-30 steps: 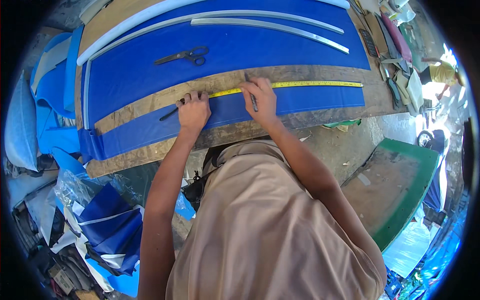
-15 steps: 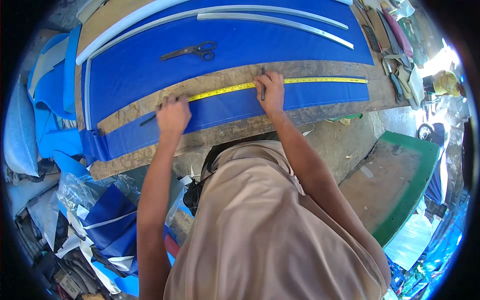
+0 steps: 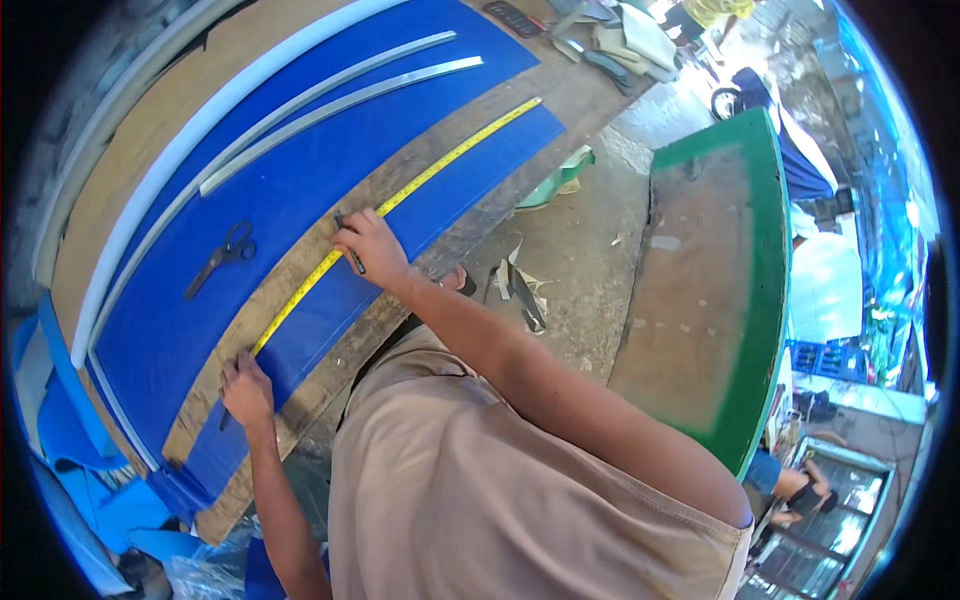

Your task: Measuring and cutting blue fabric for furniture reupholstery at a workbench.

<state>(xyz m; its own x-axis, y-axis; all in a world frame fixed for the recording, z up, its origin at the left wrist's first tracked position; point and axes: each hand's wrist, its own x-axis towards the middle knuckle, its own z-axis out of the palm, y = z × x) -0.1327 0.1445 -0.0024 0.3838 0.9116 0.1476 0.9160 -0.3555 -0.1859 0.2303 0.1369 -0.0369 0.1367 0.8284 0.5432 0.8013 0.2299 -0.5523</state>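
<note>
A yellow tape measure [image 3: 440,168] lies stretched along a narrow blue vinyl-like strip [image 3: 415,240] on the worn wooden tabletop [image 3: 300,400]. My left hand [image 3: 248,392] is closed on the near-left end of the tape, pressing it down; a slim dark piece pokes out below the fingers. Around the middle of the tape, my right hand [image 3: 372,248] grips a slim dark pen, its fingers resting over the tape and the strip's edge. Dark-handled scissors [image 3: 222,258] lie beyond on a larger blue sheet [image 3: 330,155].
Curved pale strips [image 3: 340,112] rest on the blue sheet. To the right stands a green-edged board [image 3: 690,290]. Scraps [image 3: 520,285] litter the floor. Tools and offcuts [image 3: 620,50] crowd the table's far end. Another person [image 3: 800,490] is at the lower right.
My view has swung to the right, so the table now appears slanted and more of the green-edged board shows. Both hands keep about the same places on the tape.
</note>
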